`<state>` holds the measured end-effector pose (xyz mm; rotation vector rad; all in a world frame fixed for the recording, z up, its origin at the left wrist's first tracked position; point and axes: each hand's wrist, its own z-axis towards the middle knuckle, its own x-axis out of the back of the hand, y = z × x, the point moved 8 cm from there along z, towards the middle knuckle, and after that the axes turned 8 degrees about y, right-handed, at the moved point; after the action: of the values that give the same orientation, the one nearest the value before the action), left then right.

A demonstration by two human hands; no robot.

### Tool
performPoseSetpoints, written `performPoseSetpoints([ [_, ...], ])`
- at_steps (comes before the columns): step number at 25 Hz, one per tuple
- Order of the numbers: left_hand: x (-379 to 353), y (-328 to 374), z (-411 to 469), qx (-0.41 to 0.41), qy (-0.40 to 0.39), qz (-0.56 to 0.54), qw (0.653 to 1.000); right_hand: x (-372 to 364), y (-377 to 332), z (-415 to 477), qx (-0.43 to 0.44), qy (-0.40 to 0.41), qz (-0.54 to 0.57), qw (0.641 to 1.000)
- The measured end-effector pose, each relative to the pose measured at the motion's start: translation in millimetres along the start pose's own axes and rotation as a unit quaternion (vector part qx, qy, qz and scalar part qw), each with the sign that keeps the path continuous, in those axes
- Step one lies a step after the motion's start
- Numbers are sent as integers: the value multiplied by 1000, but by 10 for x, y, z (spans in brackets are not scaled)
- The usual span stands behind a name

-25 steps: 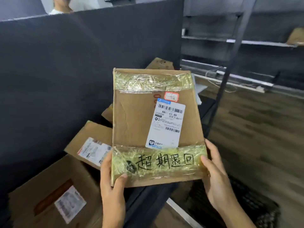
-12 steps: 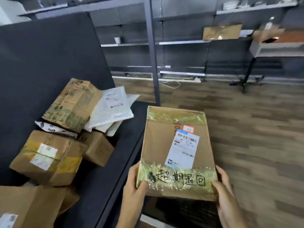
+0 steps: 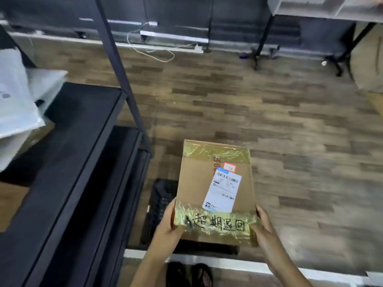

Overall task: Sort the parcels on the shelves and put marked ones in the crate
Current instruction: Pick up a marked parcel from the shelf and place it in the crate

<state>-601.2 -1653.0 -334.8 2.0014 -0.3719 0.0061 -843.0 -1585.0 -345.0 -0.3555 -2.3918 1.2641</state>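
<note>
The parcel (image 3: 215,183) is held between the left hand (image 3: 169,225) and right hand (image 3: 264,227) over the crate (image 3: 160,201), which is set on the floor (image 3: 290,125) just right of the shelves (image 3: 68,146). Mailer bags (image 3: 16,104) are piled on the left shelf.

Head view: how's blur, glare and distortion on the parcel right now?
Head view: motion blur smears the white bags at left edge; the parcel is sharper, handwritten marking readable despite glints on its tape band; label fine print unreadable; shelf post runs slanted, likely wide-angle perspective.
</note>
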Motion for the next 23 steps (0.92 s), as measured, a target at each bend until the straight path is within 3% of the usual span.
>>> performPoseSetpoints([
  [5,-474,-1210,856,88,-49,90,991,-137,1222,873,-78,9,-89,993],
  [14,-998,-3542,1929,156,-22,216,964,-522,3199,1995,-211,24,-178,961],
  [23,-1279,-4700,2609,185,-21,310,933,-967,4288,2786,-260,-23,-305,916],
])
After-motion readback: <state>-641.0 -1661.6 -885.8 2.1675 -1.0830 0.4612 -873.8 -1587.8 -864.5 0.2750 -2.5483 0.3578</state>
